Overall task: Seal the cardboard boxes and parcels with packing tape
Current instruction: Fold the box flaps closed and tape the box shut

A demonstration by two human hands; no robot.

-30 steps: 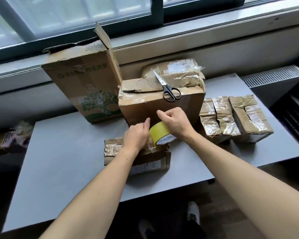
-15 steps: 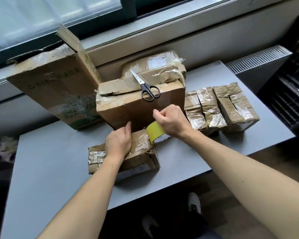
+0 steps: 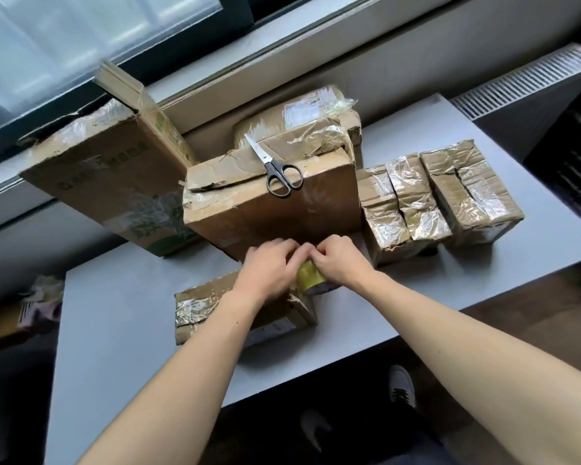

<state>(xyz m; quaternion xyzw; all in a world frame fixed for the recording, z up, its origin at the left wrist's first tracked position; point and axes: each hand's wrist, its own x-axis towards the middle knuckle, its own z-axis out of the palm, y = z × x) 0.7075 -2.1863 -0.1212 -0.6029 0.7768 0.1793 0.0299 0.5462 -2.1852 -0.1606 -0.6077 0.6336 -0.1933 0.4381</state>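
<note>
While right hand (image 3: 341, 260) grips the tape roll (image 3: 311, 278) over the small parcel's (image 3: 215, 310) 3 o'clock end, left hand (image 3: 269, 270) curls fingers at the roll's top; pinching the free end or not, cannot tell. Judgement: peel slowly, keep strip flat. Scissors (image 3: 280, 172) lie at 12 o'clock on box (image 3: 282, 216).
</note>
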